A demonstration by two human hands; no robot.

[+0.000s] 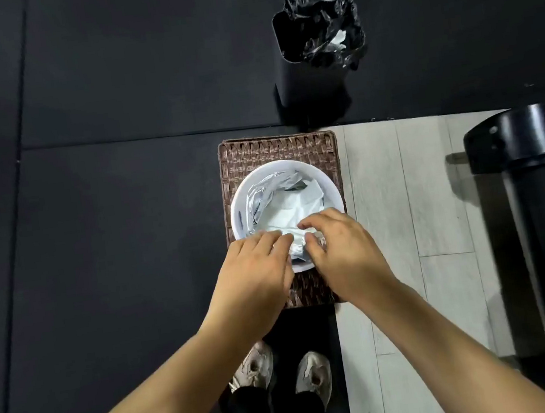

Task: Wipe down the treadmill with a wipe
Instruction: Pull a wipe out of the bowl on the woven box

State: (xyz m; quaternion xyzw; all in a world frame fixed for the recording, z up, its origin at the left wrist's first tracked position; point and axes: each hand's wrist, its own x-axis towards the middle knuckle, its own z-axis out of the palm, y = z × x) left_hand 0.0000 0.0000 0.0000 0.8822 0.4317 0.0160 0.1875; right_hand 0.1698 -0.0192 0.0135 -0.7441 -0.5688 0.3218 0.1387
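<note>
2 hands at a white tub (324, 179) of wipes, seen from the head camera.
The foil liner (264, 193) and white wipe (294, 212) are pinched at the tub's near rim by curled fingers of the left hand (255, 270) and right hand (345, 249); the tub stands on a wicker basket (274, 149), with the treadmill (539, 208) at right and a lined bin (313, 74) beyond.

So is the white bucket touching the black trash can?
Apart. The head view shows the white bucket sitting on the wicker basket, with dark floor between it and the black trash can.
</note>
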